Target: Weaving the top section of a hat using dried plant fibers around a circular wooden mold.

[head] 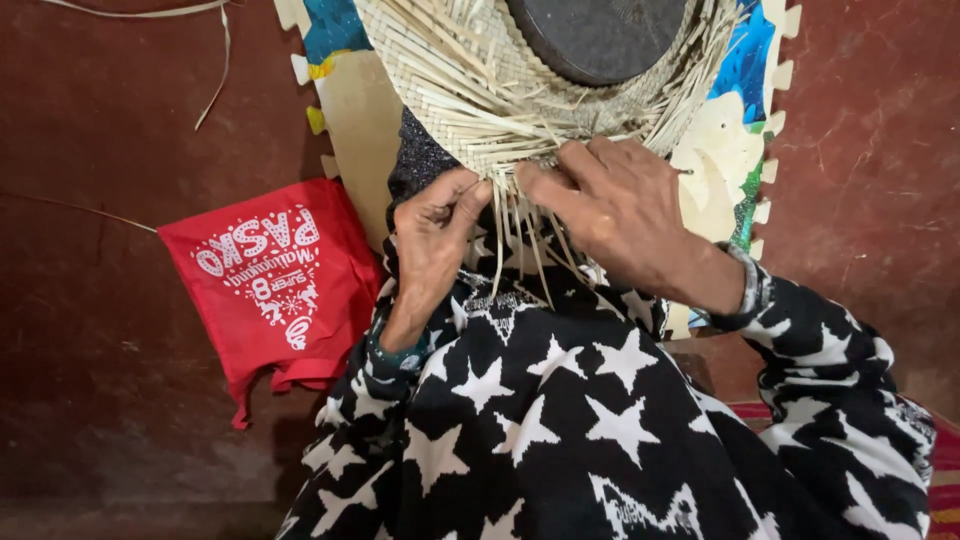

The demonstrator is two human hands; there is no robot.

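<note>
A round woven mat of pale straw strips lies in front of me, with loose strip ends hanging off its near edge. My left hand pinches some of those hanging strips between thumb and fingers. My right hand presses its fingers on the woven edge beside them and grips strips there. A dark round object rests on top of the weave. Both arms wear black sleeves with white stars.
A colourful foam puzzle mat lies under the weave on a dark red floor. A red cloth bag lies to the left. Loose straw strands lie at the upper left.
</note>
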